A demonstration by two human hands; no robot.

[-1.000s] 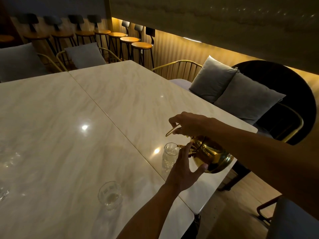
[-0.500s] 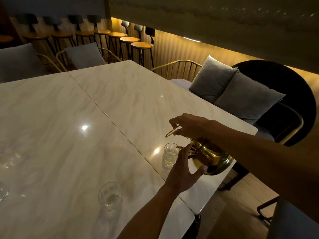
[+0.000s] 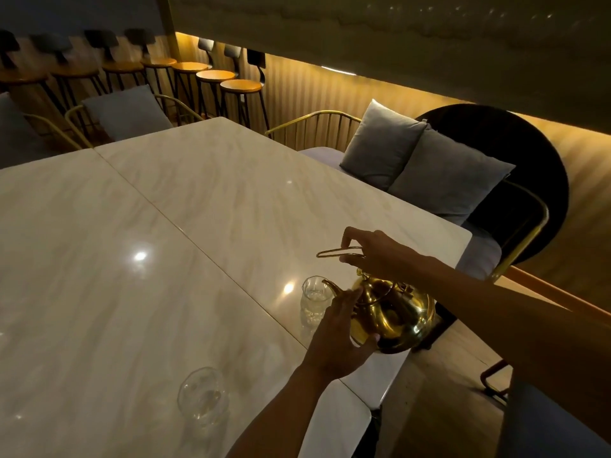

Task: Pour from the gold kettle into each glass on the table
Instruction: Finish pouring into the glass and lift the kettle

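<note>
The right hand [image 3: 377,252] held the gold kettle [image 3: 390,314] by its handle, grip closed, spout pointing left over the tall glass [image 3: 314,300]. The left hand [image 3: 337,338] lay open against the kettle's near side. A second glass [image 3: 203,396] stood nearer on the worktop [image 3: 165,242].

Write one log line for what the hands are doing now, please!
right hand: holds gold kettle by handle | left hand: steadies kettle body | spout: over tall glass | round glass: near table edge

Two glasses are borne by the marble table [image 3: 165,259]: one [image 3: 313,297] just left of the gripped kettle, another [image 3: 202,396] nearer.
</note>
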